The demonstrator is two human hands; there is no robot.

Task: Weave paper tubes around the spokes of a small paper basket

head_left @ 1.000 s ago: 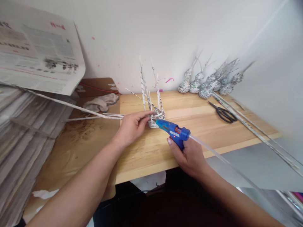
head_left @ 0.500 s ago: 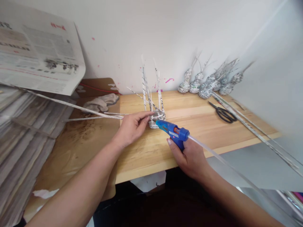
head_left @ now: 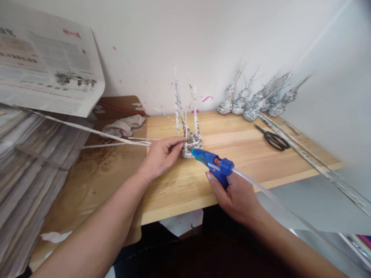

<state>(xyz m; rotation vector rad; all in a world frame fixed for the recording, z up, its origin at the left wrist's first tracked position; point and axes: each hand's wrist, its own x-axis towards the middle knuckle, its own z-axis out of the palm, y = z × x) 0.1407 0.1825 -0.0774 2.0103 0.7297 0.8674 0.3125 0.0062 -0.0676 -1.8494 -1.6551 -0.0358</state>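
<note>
A small woven base of rolled newspaper tubes (head_left: 196, 143) stands on the wooden table, with several tubes rising upright from it. My left hand (head_left: 162, 156) pinches the left side of this weave between thumb and fingers; long paper tubes (head_left: 116, 139) run out leftward from behind the hand. In my right hand (head_left: 236, 195) is a blue hot glue gun (head_left: 214, 164), my fingers wrapped round its handle. Its light-blue nozzle points at the front of the weave, touching it or very close; I cannot tell which. A long clear glue stick (head_left: 261, 188) trails from the gun's back.
Several woven paper gourd shapes (head_left: 252, 104) stand against the wall at the back right. Black-handled scissors (head_left: 275, 139) and long paper tubes (head_left: 313, 164) lie nearby. At left are stacked newspapers (head_left: 37, 173), a newspaper sheet (head_left: 52, 65) and a crumpled cloth glove (head_left: 124, 126).
My right hand and the glue gun have shifted slightly right and down, the nozzle drawing back a little from the weave. My left hand stays in place.
</note>
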